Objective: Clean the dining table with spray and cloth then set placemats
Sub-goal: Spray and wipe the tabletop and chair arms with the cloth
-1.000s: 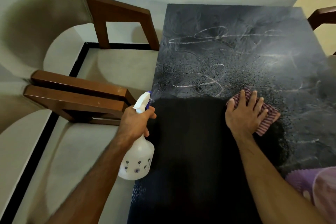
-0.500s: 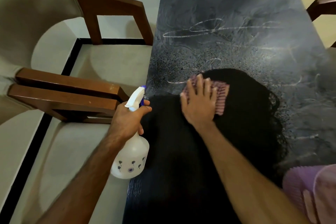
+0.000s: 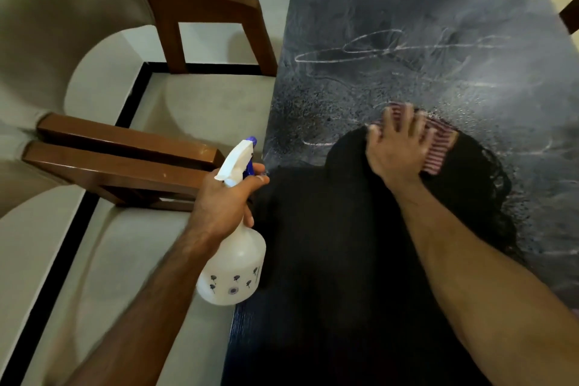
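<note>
Chairs: two brown wooden chairs (image 3: 125,153) with beige padding, off to the left of both hands.
Left hand (image 3: 224,200): wrapped round the neck of a white plastic spray bottle (image 3: 233,263), finger on the blue trigger; small flower prints, no readable text.
Desk (image 3: 438,50): dark, hazy and smeared ahead of the hands, wiped black nearer.
Right hand (image 3: 396,150): fingers spread flat, pressing the striped cloth (image 3: 437,150) onto the desk; it's blurry.

- No readable words, brands or numbers show anywhere.
- The spray bottle (image 3: 233,263) bears only small dark flower prints near its base, no lettering that can be made out.
- The pale scrawls on the dusty bench (image 3: 423,50) are loops and streaks, not legible writing.
</note>
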